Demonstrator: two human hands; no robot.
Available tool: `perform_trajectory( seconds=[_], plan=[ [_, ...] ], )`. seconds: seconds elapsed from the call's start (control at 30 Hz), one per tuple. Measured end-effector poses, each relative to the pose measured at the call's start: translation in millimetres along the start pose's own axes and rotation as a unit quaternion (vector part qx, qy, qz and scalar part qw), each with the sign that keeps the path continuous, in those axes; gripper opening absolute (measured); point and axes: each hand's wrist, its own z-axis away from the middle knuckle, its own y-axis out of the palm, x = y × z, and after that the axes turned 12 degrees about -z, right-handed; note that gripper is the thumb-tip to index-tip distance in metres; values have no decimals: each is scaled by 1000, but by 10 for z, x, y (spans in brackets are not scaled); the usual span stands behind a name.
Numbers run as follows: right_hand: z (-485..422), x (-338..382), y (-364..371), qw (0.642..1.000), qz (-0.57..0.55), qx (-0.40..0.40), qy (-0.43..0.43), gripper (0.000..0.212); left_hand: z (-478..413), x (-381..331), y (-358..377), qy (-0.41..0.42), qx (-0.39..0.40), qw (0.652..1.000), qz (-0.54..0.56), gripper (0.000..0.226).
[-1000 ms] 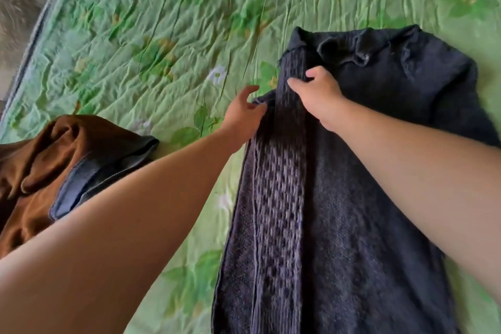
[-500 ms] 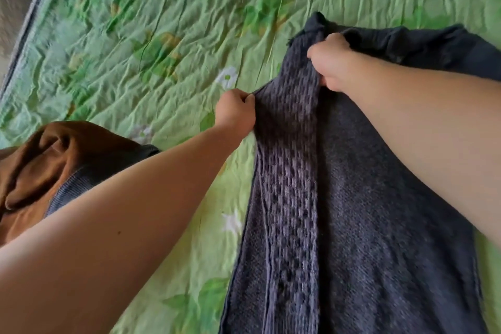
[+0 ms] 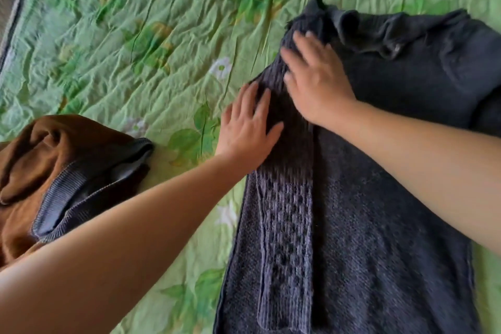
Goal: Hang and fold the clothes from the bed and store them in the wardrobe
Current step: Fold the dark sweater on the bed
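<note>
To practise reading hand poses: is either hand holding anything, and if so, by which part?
Nothing is held. The left hand and right hand lie flat, fingers straight, pressing the folded-in edge of the dark knitted sweater near its collar.

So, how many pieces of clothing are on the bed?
2: a dark knitted sweater on the right, a brown garment at the left edge. Others may lie out of view.

Soft daylight, slight blur (wide-angle warping)
</note>
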Motion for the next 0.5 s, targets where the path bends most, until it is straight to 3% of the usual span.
perform_trajectory(
  seconds=[0.07, 0.23, 0.37, 0.5],
  plan=[
    [272, -89, 98, 989, 54, 134, 28, 65, 170, -11, 163, 32, 66, 996, -59, 80],
    [178, -257, 168, 977, 39, 203, 45, 72, 127, -29, 289, 28, 78, 992, -98, 82],
    [569, -189, -12, 990, -57, 110, 60, 64, 244, -173, 116, -6, 86, 991, -105, 78],
    [1670, -408, -354, 987, -98, -9, 129, 53, 557, -592, -114, 94, 59, 990, -90, 71]
  ],
)
